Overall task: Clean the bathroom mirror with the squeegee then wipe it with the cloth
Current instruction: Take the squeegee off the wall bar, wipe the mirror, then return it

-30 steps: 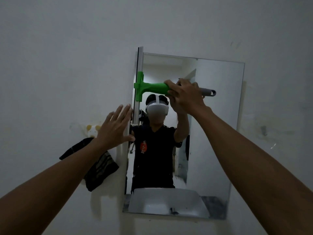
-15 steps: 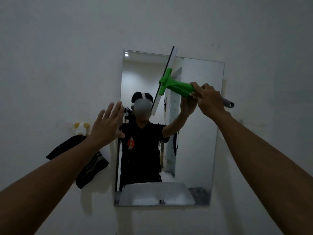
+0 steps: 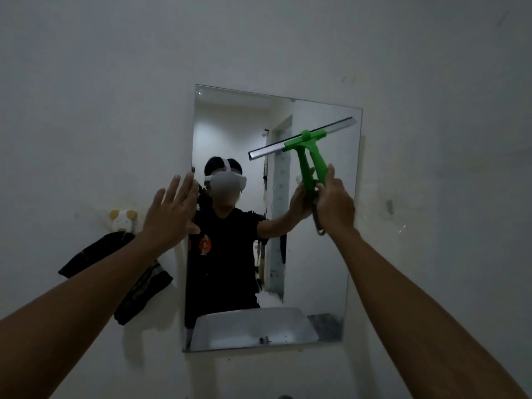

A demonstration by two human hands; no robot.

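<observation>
My right hand (image 3: 334, 203) gripped the green plastic squeegee (image 3: 309, 148), blade high on the frameless rectangular wall mirror (image 3: 316, 269); my left hand (image 3: 169, 214), spread, steadied the mirror's left edge. Even pressure downward seemed best.

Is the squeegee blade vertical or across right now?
Across, tilted: the squeegee blade rises rightward, handle pointing down into the right hand.
</observation>
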